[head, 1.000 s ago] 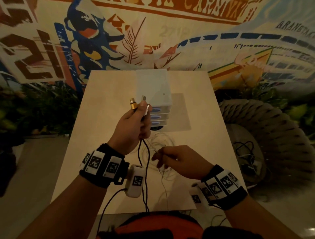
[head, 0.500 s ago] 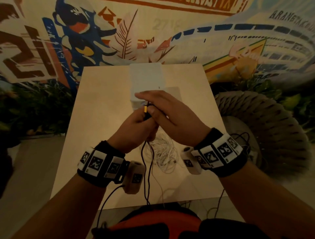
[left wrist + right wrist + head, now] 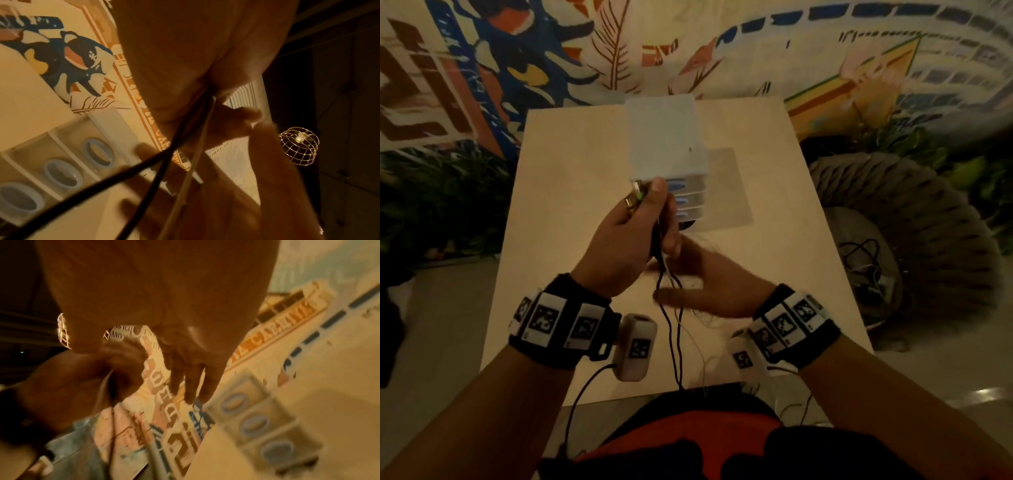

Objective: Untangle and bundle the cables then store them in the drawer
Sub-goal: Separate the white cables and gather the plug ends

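the person's left hand (image 3: 631, 240) is raised over the middle of the pale beige rectangular table (image 3: 558, 192), fingers curled tight round a small bunch of cable ends. a gold-coloured metal plug (image 3: 631, 202) and a silvery plug (image 3: 638, 187) stick up out of the top of that fist, close by the thumb. from the bottom of the fist two thin black cables (image 3: 671, 329) and a thin white cable (image 3: 667, 270) hang down, the black ones crossing each other and running toward the near edge of the table.

the right hand (image 3: 709, 284) sits lower and just to the right of the left one, palm side toward the hanging strands, fingers straight and spread in the right wrist view. it is smeared by motion, so whether any finger actually touches a cable i cannot tell; it seems to grip nothing.

a loose tangle of thin white cable (image 3: 702, 315) lies on the table under the right hand, mostly hidden by it.

just beyond the left fist, toward the far side, stands the small white plastic drawer unit (image 3: 666, 144) with blue oval handles; its three drawers look pushed in.

off the table to the right is a round woven wicker chair (image 3: 914, 240), with a heap of dark cables (image 3: 864, 260) on its seat. behind the table hangs a bright painted mural (image 3: 524, 61).
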The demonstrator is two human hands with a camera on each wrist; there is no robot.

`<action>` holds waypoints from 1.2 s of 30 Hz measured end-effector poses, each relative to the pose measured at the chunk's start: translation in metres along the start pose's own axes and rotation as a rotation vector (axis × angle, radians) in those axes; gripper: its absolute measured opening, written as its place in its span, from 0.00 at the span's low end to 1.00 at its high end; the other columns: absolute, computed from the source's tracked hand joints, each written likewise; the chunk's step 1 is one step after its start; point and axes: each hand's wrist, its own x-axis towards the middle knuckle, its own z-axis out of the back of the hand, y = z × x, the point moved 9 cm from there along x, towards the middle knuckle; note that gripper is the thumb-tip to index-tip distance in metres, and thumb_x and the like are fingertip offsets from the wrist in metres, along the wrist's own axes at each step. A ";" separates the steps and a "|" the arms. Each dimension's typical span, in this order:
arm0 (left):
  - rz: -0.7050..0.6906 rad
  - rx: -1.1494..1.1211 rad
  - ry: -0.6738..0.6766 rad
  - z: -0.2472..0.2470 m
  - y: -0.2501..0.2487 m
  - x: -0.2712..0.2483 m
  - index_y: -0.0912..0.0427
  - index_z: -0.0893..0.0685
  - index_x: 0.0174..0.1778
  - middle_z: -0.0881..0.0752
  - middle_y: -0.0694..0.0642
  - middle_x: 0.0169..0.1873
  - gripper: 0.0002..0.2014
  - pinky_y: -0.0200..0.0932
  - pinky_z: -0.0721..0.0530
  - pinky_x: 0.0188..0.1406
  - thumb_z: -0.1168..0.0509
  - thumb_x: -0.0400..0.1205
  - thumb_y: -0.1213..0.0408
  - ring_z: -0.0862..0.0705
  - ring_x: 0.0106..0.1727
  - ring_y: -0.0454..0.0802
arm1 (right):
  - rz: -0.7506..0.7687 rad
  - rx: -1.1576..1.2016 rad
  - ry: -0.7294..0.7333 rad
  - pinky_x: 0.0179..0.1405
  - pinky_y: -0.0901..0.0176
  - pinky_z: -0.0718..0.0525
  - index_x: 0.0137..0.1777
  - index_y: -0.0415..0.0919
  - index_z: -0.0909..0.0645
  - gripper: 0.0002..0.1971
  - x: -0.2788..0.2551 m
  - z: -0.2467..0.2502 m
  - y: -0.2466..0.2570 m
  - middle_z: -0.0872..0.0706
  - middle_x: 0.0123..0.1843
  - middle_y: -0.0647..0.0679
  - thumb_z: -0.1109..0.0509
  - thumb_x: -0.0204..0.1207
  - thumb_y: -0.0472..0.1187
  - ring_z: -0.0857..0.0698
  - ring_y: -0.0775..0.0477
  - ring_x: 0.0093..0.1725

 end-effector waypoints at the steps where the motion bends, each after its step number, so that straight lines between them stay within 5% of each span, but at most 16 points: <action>1: 0.011 -0.008 -0.006 0.000 0.003 0.002 0.59 0.22 0.43 0.32 0.56 0.23 0.18 0.47 0.27 0.27 0.48 0.91 0.52 0.33 0.24 0.54 | -0.011 0.097 0.065 0.70 0.44 0.17 0.82 0.47 0.37 0.32 0.003 -0.015 -0.007 0.12 0.65 0.46 0.26 0.83 0.41 0.12 0.50 0.63; 4: 0.047 -0.034 -0.002 0.003 0.013 0.004 0.58 0.24 0.45 0.44 0.58 0.26 0.14 0.44 0.42 0.23 0.47 0.92 0.57 0.46 0.23 0.50 | -0.058 0.197 0.016 0.47 0.44 0.13 0.59 0.45 0.20 0.07 0.002 -0.019 -0.024 0.19 0.39 0.50 0.39 0.90 0.42 0.15 0.47 0.37; 6: 0.047 0.038 0.018 0.003 0.021 0.002 0.60 0.23 0.54 0.40 0.56 0.25 0.04 0.44 0.41 0.23 0.41 0.91 0.65 0.43 0.23 0.49 | -0.110 0.251 -0.002 0.38 0.48 0.17 0.48 0.48 0.20 0.11 -0.007 -0.019 -0.037 0.27 0.35 0.53 0.41 0.91 0.45 0.23 0.51 0.30; 9: 0.056 0.061 -0.010 0.003 0.031 -0.001 0.64 0.24 0.70 0.31 0.46 0.23 0.16 0.43 0.36 0.25 0.38 0.87 0.76 0.36 0.23 0.46 | -0.187 0.230 0.028 0.35 0.54 0.21 0.43 0.50 0.22 0.16 -0.019 -0.025 -0.060 0.27 0.32 0.55 0.44 0.91 0.52 0.28 0.54 0.28; 12: 0.100 -0.072 -0.048 0.015 0.038 0.005 0.62 0.20 0.72 0.19 0.44 0.26 0.17 0.43 0.24 0.35 0.39 0.86 0.72 0.25 0.32 0.48 | -0.187 0.190 -0.116 0.34 0.56 0.27 0.38 0.53 0.25 0.19 -0.026 -0.016 -0.077 0.28 0.28 0.63 0.46 0.90 0.56 0.30 0.60 0.28; 14: 0.205 -0.152 -0.052 0.020 0.052 0.006 0.59 0.16 0.68 0.11 0.50 0.35 0.16 0.48 0.14 0.53 0.37 0.85 0.65 0.13 0.45 0.53 | -0.110 0.173 -0.199 0.34 0.56 0.28 0.38 0.47 0.28 0.20 -0.028 -0.008 -0.072 0.30 0.29 0.61 0.46 0.89 0.57 0.32 0.58 0.29; 16: 0.282 -0.182 -0.054 0.020 0.067 0.005 0.60 0.13 0.61 0.11 0.52 0.36 0.13 0.52 0.12 0.58 0.38 0.85 0.61 0.11 0.46 0.53 | -0.064 0.110 -0.211 0.36 0.62 0.27 0.37 0.47 0.30 0.20 -0.026 -0.005 -0.064 0.30 0.30 0.61 0.47 0.90 0.55 0.30 0.59 0.30; 20: 0.308 -0.267 -0.036 0.010 0.071 0.009 0.57 0.20 0.46 0.26 0.50 0.23 0.13 0.47 0.14 0.38 0.46 0.91 0.59 0.23 0.26 0.48 | -0.141 0.070 -0.120 0.38 0.65 0.23 0.37 0.50 0.29 0.20 -0.020 -0.015 -0.073 0.25 0.31 0.63 0.47 0.90 0.55 0.26 0.61 0.31; 24: 0.302 -0.307 -0.047 0.028 0.068 0.012 0.52 0.23 0.42 0.36 0.47 0.23 0.14 0.38 0.32 0.23 0.48 0.91 0.57 0.40 0.21 0.43 | -0.178 0.132 -0.087 0.51 0.60 0.14 0.47 0.42 0.15 0.24 -0.023 -0.018 -0.098 0.10 0.43 0.49 0.47 0.91 0.55 0.11 0.52 0.42; 28: 0.360 -0.258 -0.187 0.062 0.079 0.003 0.53 0.23 0.40 0.41 0.47 0.23 0.14 0.37 0.39 0.19 0.46 0.90 0.58 0.44 0.21 0.43 | -0.326 -0.018 -0.535 0.46 0.53 0.13 0.50 0.46 0.14 0.11 -0.045 0.055 -0.162 0.09 0.43 0.54 0.38 0.88 0.43 0.11 0.54 0.40; 31: 0.402 -0.215 -0.215 0.074 0.088 -0.004 0.53 0.23 0.40 0.41 0.47 0.23 0.14 0.37 0.39 0.17 0.45 0.90 0.58 0.44 0.20 0.42 | -0.570 -0.259 -0.783 0.52 0.47 0.13 0.50 0.49 0.17 0.11 -0.074 0.110 -0.199 0.12 0.42 0.53 0.32 0.83 0.55 0.12 0.47 0.44; 34: 0.426 -0.168 -0.193 0.075 0.093 -0.007 0.54 0.22 0.40 0.41 0.47 0.23 0.14 0.37 0.40 0.18 0.45 0.90 0.58 0.44 0.20 0.43 | -0.798 -0.430 -0.488 0.53 0.55 0.20 0.58 0.48 0.21 0.25 -0.066 0.109 -0.233 0.14 0.50 0.52 0.27 0.74 0.67 0.16 0.46 0.53; 36: 0.426 -0.138 -0.175 0.073 0.094 -0.007 0.54 0.21 0.40 0.41 0.48 0.24 0.14 0.39 0.42 0.20 0.45 0.90 0.59 0.45 0.21 0.44 | -0.805 -0.507 -0.405 0.54 0.53 0.19 0.56 0.48 0.22 0.22 -0.054 0.103 -0.247 0.13 0.56 0.47 0.25 0.75 0.64 0.15 0.41 0.58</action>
